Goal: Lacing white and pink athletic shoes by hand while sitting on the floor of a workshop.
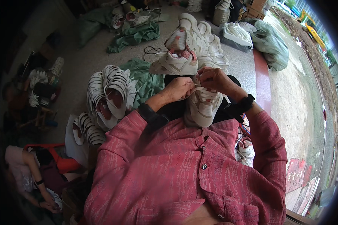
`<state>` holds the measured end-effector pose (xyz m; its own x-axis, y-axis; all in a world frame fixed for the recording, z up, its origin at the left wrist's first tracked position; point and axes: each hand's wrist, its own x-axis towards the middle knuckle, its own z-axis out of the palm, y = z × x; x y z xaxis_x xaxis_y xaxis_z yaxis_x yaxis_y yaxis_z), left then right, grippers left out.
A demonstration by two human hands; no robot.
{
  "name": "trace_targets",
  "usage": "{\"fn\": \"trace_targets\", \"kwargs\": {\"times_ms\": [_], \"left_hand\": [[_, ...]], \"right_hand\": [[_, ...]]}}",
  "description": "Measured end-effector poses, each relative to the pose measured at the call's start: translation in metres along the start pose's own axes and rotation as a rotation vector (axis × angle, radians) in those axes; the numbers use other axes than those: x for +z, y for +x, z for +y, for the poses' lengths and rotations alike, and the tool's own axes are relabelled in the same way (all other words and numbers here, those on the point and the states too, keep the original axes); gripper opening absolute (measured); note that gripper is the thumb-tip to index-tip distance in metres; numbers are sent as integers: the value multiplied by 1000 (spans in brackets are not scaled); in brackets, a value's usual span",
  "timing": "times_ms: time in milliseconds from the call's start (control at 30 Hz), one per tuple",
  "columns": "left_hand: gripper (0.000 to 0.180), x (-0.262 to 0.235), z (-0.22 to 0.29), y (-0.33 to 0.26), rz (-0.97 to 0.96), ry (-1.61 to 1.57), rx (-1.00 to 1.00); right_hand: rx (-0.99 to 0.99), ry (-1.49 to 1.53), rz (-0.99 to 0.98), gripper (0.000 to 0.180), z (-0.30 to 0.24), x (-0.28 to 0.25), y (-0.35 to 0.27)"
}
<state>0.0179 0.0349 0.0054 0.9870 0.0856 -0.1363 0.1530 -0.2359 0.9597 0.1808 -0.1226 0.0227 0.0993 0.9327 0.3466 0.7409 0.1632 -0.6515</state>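
A cream sneaker (202,112) rests on my lap with its toe toward me. Its white shoelace (210,95) crosses the tongue. My left hand (179,89) is closed at the left edge of the lace opening, fingertips pinched on the lace. On the opposite side my right hand (216,80) pinches the lace near the top of the opening, its fingers bent. The fingertips partly hide the upper eyelets. Just beyond my hands, another cream sneaker with a pinkish lining (175,63) lies on its side against a heap of similar sneakers (210,47).
Stacked white shoe uppers (109,90) stand to my left by green cloth (144,84). A plastic-wrapped bundle of white pieces (236,35) and a pale green sack (270,45) lie at the far right. Another person (33,168) works at the lower left.
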Motion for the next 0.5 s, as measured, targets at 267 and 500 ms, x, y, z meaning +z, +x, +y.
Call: {"fn": "trace_targets", "kwargs": {"times_ms": [267,500], "left_hand": [[21,6,-2,11,203,761,395],[70,-9,33,10,34,686,563]], "right_hand": [[-33,-174,-36,8,-1,-1,4],[-7,-453,-26,5,-13,-9,-10]]}}
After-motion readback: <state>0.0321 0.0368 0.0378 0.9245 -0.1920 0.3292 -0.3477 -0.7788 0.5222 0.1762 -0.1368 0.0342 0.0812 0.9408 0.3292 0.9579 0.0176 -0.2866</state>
